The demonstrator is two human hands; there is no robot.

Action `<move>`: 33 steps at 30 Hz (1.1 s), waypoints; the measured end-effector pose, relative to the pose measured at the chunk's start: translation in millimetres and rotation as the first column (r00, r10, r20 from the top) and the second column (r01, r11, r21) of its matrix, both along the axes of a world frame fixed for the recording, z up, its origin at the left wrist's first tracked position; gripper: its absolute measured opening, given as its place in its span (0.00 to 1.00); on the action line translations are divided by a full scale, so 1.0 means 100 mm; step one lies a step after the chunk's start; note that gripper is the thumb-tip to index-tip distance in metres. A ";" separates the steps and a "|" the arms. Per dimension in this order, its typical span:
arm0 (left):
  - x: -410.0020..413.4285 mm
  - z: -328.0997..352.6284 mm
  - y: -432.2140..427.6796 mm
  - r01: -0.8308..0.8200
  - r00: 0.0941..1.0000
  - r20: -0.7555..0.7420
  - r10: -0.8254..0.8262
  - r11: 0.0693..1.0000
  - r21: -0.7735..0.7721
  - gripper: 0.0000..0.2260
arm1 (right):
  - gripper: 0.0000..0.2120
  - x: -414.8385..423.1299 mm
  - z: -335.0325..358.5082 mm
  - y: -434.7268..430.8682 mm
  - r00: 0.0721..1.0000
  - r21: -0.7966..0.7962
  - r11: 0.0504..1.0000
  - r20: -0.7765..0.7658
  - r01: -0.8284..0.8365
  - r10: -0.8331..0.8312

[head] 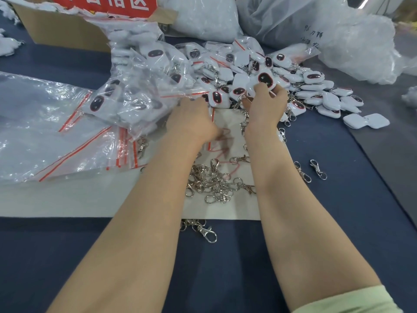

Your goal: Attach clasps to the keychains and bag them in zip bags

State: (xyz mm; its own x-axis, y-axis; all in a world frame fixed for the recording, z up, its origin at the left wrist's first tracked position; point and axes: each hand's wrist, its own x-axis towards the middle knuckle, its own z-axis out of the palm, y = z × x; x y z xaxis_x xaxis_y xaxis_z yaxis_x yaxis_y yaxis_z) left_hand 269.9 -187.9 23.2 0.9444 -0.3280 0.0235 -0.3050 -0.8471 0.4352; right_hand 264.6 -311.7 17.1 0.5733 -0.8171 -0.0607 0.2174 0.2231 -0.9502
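Note:
My right hand [265, 105] grips a white square keychain with a dark oval face [264, 81] at the near edge of a big heap of such keychains [311, 86]. A metal clasp [238, 103] dangles below that hand. My left hand [194, 119] rests palm down at the edge of the bagged keychains [135, 96]; its fingertips are hidden, so I cannot tell what they hold. Loose silver clasps [212, 181] lie in a pile on a white sheet [90, 197] between my forearms.
Empty zip bags with red seals [56, 136] lie at the left. A cardboard box [65, 30] stands at the back left, large clear plastic bags [338, 35] at the back right. Stray clasps [318, 169] lie on the dark blue table cover [225, 267].

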 end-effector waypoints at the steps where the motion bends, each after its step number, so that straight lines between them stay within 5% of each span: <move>1: -0.01 0.00 0.01 0.005 0.999 -0.045 -0.004 0.999 0.034 0.31 | 0.06 0.00 0.00 0.00 1.000 -0.006 1.000 -0.007 -0.001 0.001; 8: 0.05 -0.03 0.02 0.001 0.998 -0.063 0.001 0.999 0.040 0.11 | 0.06 0.00 -0.02 0.02 0.999 -0.018 1.000 -0.024 -0.023 0.023; 15: 0.01 -0.03 -0.02 -0.012 0.999 -0.045 0.016 0.997 0.076 0.05 | 0.08 0.00 -0.03 0.05 0.996 -0.063 0.996 -0.052 -0.069 0.066; 18: 0.02 -0.05 -0.01 -0.012 0.999 -0.041 0.014 0.998 0.054 0.07 | 0.13 0.01 -0.06 0.07 0.988 -0.128 0.985 -0.124 -0.112 0.096; 22: 0.02 -0.08 0.00 -0.039 0.998 -0.038 0.041 0.998 0.048 0.24 | 0.13 0.03 -0.07 0.08 0.982 -0.171 0.977 -0.161 -0.127 0.099; 26: 0.04 -0.10 -0.01 -0.032 0.999 0.012 0.032 0.997 0.072 0.15 | 0.15 0.02 -0.07 0.10 0.977 -0.191 0.971 -0.181 -0.143 0.108; 33: -0.01 -0.06 -0.02 -0.055 0.997 -0.041 0.060 0.990 0.130 0.16 | 0.17 -0.04 -0.06 0.14 0.978 -0.304 0.936 -0.162 -0.178 0.134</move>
